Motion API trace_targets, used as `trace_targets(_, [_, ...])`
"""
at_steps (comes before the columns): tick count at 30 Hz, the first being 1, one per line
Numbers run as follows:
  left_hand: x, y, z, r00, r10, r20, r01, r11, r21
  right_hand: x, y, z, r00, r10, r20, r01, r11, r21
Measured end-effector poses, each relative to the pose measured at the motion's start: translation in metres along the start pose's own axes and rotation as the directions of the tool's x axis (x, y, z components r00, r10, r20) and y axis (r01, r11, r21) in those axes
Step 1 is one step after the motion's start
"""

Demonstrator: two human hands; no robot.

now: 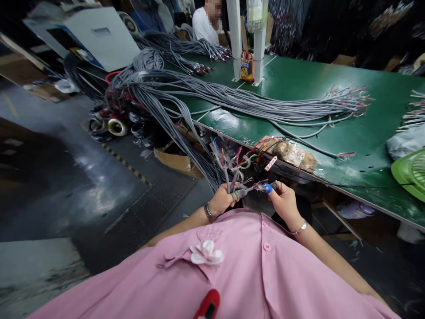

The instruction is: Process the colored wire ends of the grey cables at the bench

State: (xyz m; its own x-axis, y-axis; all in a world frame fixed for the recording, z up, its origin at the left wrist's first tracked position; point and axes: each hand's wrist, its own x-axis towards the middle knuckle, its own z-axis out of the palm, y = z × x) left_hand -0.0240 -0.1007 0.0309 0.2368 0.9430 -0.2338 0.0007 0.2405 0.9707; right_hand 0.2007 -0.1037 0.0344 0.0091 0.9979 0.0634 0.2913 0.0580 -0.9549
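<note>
My left hand (223, 199) is closed round the end of a grey cable (229, 181) whose coloured inner wires fan out above it. My right hand (283, 201), a blue cover on one fingertip, pinches the thin coloured wire ends (260, 185) coming from that cable. Both hands sit close together just below the front edge of the green table (299, 79). A thick bundle of grey cables (186, 128) hangs off the table edge down to my left hand. A taped wooden block (292, 153) with red wires lies on the table edge just above my hands.
More grey cable bundles (265, 104) with red-tipped ends stretch across the table. A white post (235, 40) and an orange bag (246, 65) stand at the back. Another person (206, 22) sits beyond. Tape rolls (116, 126) and a cardboard box (175, 161) lie on the floor at left. A green fan (411, 173) sits at right.
</note>
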Motion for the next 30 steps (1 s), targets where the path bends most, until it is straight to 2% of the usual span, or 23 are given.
trace_targets(2, [-0.001,-0.002,0.000,1.000,0.007,0.029,-0.009,0.998,0.063,-0.002,-0.009,-0.004,0.991,-0.128,0.026,0.130,0.965,-0.226])
trace_targets(4, [-0.001,-0.005,0.003,0.993,0.006,0.120,-0.017,0.996,0.090,-0.002,-0.020,-0.003,0.971,-0.216,0.101,0.238,0.872,-0.427])
trace_targets(7, [-0.001,-0.009,0.007,0.970,-0.016,0.243,-0.007,0.996,0.093,0.000,-0.034,0.006,0.925,-0.276,0.261,0.377,0.756,-0.536])
trace_targets(8, [0.000,-0.010,0.008,0.967,-0.027,0.254,0.005,0.996,0.088,0.002,-0.039,0.008,0.913,-0.285,0.292,0.403,0.747,-0.528])
trace_targets(10, [0.001,-0.013,0.005,0.972,-0.055,0.230,0.044,0.997,0.056,0.002,-0.045,0.009,0.911,-0.305,0.277,0.405,0.786,-0.468])
trace_targets(13, [0.004,-0.015,-0.009,0.985,-0.087,0.147,0.103,0.989,-0.103,-0.002,-0.051,-0.001,0.927,-0.362,0.099,0.375,0.885,-0.275])
trace_targets(15, [0.006,-0.016,-0.019,0.990,-0.083,0.110,0.108,0.964,-0.242,-0.007,-0.052,-0.010,0.913,-0.408,-0.009,0.401,0.900,-0.171])
trace_targets(16, [0.007,-0.016,-0.024,0.991,-0.078,0.106,0.107,0.948,-0.299,-0.010,-0.051,-0.012,0.903,-0.430,-0.020,0.422,0.894,-0.150])
trace_targets(18, [0.007,-0.018,-0.029,0.991,-0.075,0.115,0.112,0.924,-0.365,-0.015,-0.048,-0.011,0.878,-0.477,0.048,0.479,0.868,-0.132])
trace_targets(21, [0.006,-0.020,-0.027,0.983,-0.096,0.155,0.148,0.917,-0.371,-0.014,-0.040,0.005,0.834,-0.512,0.207,0.541,0.831,-0.126])
trace_targets(25, [0.002,-0.023,-0.020,0.971,-0.121,0.206,0.185,0.927,-0.327,-0.004,-0.032,0.027,0.858,-0.441,0.261,0.497,0.843,-0.208])
trace_targets(27, [0.001,-0.023,-0.021,0.964,-0.109,0.241,0.181,0.936,-0.302,0.002,-0.030,0.028,0.854,-0.416,0.311,0.487,0.850,-0.200])
trace_targets(30, [0.000,-0.021,-0.027,0.942,-0.074,0.327,0.163,0.953,-0.254,0.008,-0.025,0.016,0.821,-0.377,0.428,0.429,0.903,-0.027])
